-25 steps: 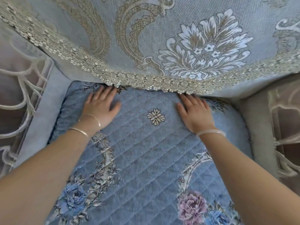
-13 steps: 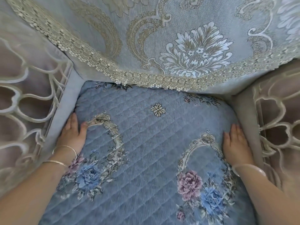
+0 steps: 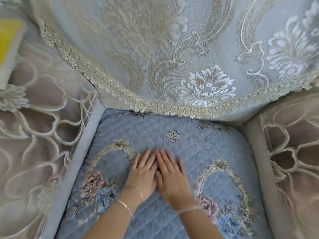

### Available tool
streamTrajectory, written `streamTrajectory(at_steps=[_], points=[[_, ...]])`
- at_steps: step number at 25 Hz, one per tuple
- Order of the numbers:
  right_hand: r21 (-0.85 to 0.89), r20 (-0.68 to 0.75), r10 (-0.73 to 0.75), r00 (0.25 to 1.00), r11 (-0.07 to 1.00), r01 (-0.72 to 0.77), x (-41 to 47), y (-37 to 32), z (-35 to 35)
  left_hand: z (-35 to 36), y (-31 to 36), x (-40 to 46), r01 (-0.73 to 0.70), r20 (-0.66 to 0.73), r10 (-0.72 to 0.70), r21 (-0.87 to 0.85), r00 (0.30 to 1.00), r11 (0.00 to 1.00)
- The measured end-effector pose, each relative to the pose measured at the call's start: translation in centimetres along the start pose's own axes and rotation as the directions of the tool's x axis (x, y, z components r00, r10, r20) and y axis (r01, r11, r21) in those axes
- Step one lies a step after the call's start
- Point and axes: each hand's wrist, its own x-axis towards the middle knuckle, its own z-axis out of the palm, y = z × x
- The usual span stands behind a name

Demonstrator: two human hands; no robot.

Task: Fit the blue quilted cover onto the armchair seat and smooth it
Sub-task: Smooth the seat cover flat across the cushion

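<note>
The blue quilted cover (image 3: 203, 149), patterned with gold oval wreaths and pink and blue flowers, lies flat across the armchair seat between the two arms. My left hand (image 3: 144, 175) and my right hand (image 3: 170, 176) rest side by side on the middle of the cover, palms down and fingers straight, their inner edges touching. The fingertips point toward the chair back. The cover's back edge runs under the lace trim of the backrest drape.
A grey-blue drape with white and gold flowers and a lace border (image 3: 172, 107) hangs over the backrest. Lace-covered chair arms stand at the left (image 3: 43, 135) and right (image 3: 293, 144). A yellow object (image 3: 8, 37) shows at the top left corner.
Both hands went from the cover's back edge out to its left and right sides, then came together at the centre. The camera has pulled back and now shows more of the backrest.
</note>
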Motion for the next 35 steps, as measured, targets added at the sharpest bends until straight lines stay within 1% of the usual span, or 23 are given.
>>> streamTrajectory(at_steps=[1, 3, 5, 7, 8, 9, 11, 12, 14, 15, 16, 17, 18, 19, 21, 22, 23, 25, 27, 29, 31, 33, 35], points=[[-0.003, -0.017, -0.019, 1.000, 1.000, 0.019, -0.4, 1.0, 0.5, 0.6, -0.2, -0.3, -0.004, 0.011, 0.004, -0.001, 1.000, 1.000], [-0.049, -0.029, -0.001, 1.000, 0.999, 0.000, -1.6, 4.1, 0.7, 1.6, -1.8, -1.2, 0.040, -0.098, -0.042, -0.020, 0.994, 0.999], [-0.090, -0.080, 0.128, 0.989, 0.987, -0.135, -3.2, 8.4, 0.1, 1.8, -4.0, -2.3, 0.139, -0.171, -0.139, -0.016, 0.975, 0.990], [-0.060, -0.109, 0.323, 0.940, 0.942, -0.331, -6.1, 13.6, -0.5, 2.5, -6.6, -3.7, 0.212, -0.216, -0.208, -0.007, 0.954, 0.977], [-0.036, -0.102, 0.408, 0.907, 0.910, -0.413, -7.8, 16.1, -0.8, 2.8, -7.9, -4.4, 0.261, -0.207, -0.264, -0.044, 0.942, 0.964], [-0.031, -0.059, 0.469, 0.881, 0.881, -0.471, -9.5, 18.2, -1.2, 3.0, -9.1, -5.2, 0.319, -0.189, -0.330, -0.088, 0.925, 0.944], [-0.078, 0.031, 0.464, 0.885, 0.884, -0.461, -12.5, 21.3, -0.5, 3.7, -10.9, -7.0, 0.407, -0.154, -0.435, -0.184, 0.887, 0.895], [-0.087, 0.040, 0.444, 0.895, 0.894, -0.439, -13.2, 22.2, 0.0, 3.8, -11.6, -7.9, 0.435, -0.133, -0.469, -0.221, 0.873, 0.873], [0.054, 0.000, 0.546, 0.838, 0.837, -0.545, -13.9, 21.9, 0.5, 3.7, -12.7, -9.4, 0.477, -0.098, -0.511, -0.246, 0.854, 0.844], [0.087, 0.009, 0.570, 0.822, 0.818, -0.569, -13.6, 21.3, -0.1, 3.6, -13.0, -9.8, 0.476, -0.092, -0.509, -0.244, 0.856, 0.845], [0.094, -0.066, 0.570, 0.819, 0.821, -0.564, -13.1, 20.9, -0.4, 3.3, -13.0, -10.0, 0.475, -0.102, -0.507, -0.230, 0.856, 0.849], [0.106, -0.085, 0.577, 0.812, 0.816, -0.568, -12.7, 20.1, -1.1, 3.0, -13.0, -10.0, 0.459, -0.136, -0.491, -0.209, 0.861, 0.863], [0.105, -0.093, 0.544, 0.834, 0.838, -0.535, -12.1, 19.8, -1.8, 2.4, -12.6, -9.7, 0.465, -0.112, -0.489, -0.190, 0.865, 0.865], [0.134, -0.118, 0.526, 0.842, 0.849, -0.512, -11.8, 19.4, -2.5, 2.0, -11.7, -9.7, 0.477, -0.049, -0.496, -0.209, 0.867, 0.854], [0.301, -0.096, 0.583, 0.807, 0.790, -0.534, -11.4, 16.8, -3.4, 0.5, -9.4, -9.4, 0.431, -0.002, -0.444, -0.243, 0.896, 0.869], [0.336, -0.098, 0.547, 0.831, 0.805, -0.490, -11.0, 14.8, -3.7, -0.1, -7.8, -9.1, 0.385, 0.001, -0.398, -0.254, 0.917, 0.887], [0.331, -0.118, 0.488, 0.865, 0.841, -0.429, -10.4, 12.3, -3.8, -0.3, -6.1, -8.9, 0.323, -0.009, -0.336, -0.249, 0.942, 0.913], [0.262, -0.115, 0.327, 0.938, 0.921, -0.289, -9.7, 7.1, -3.0, -0.1, -2.5, -8.8, 0.172, -0.064, -0.184, -0.158, 0.981, 0.972], [0.190, -0.029, 0.170, 0.985, 0.968, -0.161, -9.8, 2.7, -1.0, 0.5, 0.8, -8.9, -0.017, 0.001, 0.017, -0.103, 1.000, 0.995], [0.167, 0.040, 0.082, 0.996, 0.982, -0.088, -10.4, -0.1, 1.1, 1.5, 2.9, -9.2, -0.121, 0.035, 0.123, -0.048, 0.992, 0.991], [0.198, 0.051, 0.074, 0.996, 0.977, -0.083, -10.7, -1.4, 2.3, 2.5, 3.4, -9.5, -0.126, 0.035, 0.127, -0.010, 0.991, 0.992], [0.083, 0.033, 0.045, 0.998, 0.995, -0.047, -10.9, -0.9, 2.3, 3.0, 3.2, -9.6, -0.116, -0.004, 0.116, 0.021, 0.993, 0.993], [-0.049, 0.009, 0.002, 1.000, 0.999, -0.002, -11.1, 1.2, 1.8, 3.3, 2.4, -9.6, -0.121, -0.035, 0.122, 0.028, 0.992, 0.992]])
